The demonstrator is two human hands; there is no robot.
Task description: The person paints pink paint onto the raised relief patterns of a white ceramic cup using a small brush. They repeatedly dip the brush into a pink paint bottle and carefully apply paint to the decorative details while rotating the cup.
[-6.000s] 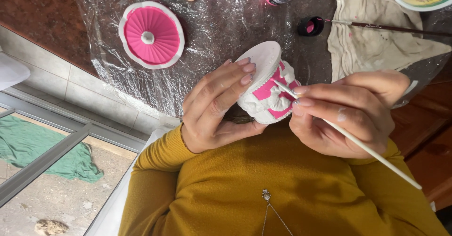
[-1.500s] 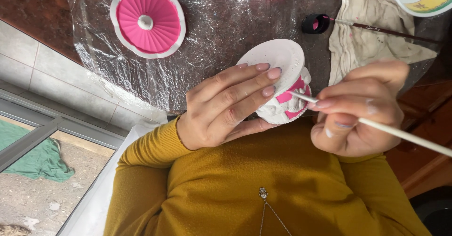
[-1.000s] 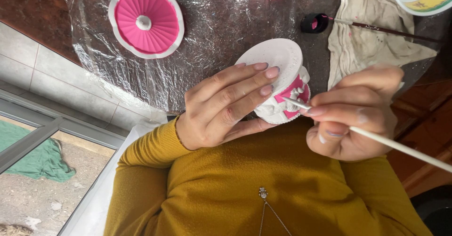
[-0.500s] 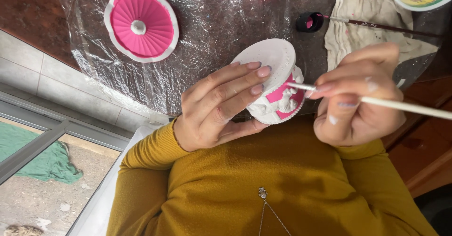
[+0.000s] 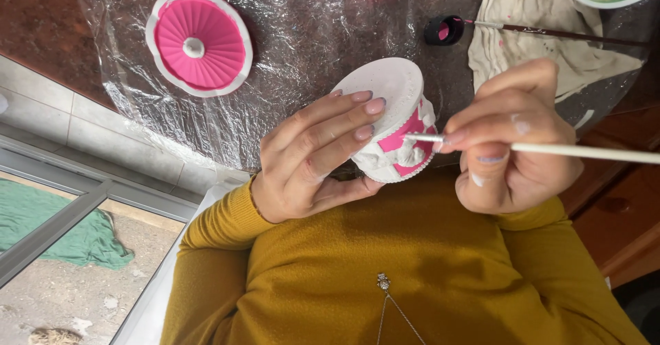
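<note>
left hand (image 5: pixel 309 159) grips white-pink pot (image 5: pixel 392 121); right hand (image 5: pixel 512 135) pinches brush (image 5: pixel 584 152), tip touching pot.

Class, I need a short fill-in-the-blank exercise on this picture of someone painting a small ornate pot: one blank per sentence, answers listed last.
1. The left hand holds the pot, painted white and ____.
2. The right hand holds a thin ____ against the pot's side.
3. The round lid lies on crinkled clear ____.
4. The person's sweater is ____.

Answers: pink; brush; plastic; yellow
</note>
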